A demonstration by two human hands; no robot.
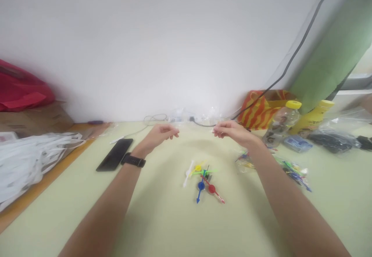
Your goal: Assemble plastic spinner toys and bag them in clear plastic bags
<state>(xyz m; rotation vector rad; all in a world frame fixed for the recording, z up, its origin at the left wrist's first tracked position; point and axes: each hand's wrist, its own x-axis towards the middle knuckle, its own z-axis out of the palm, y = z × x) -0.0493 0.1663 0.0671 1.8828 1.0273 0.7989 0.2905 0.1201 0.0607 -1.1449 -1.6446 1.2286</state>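
Observation:
My left hand is raised over the far part of the table, its thumb and fingers pinched together. Facing it across a gap, my right hand is pinched in the same way. Whatever the fingertips hold, if anything, is too small or too clear to make out. Nearer to me, between my forearms, lies a loose group of plastic spinner arrows: a white arrow, a yellow arrow, a blue arrow and a red arrow. Green and black arrows partly overlap them.
A black phone lies by my left wrist. Bagged arrows lie beside my right forearm. At the right stand a clear bottle, a yellow bottle and a striped bag. White straps are heaped at left.

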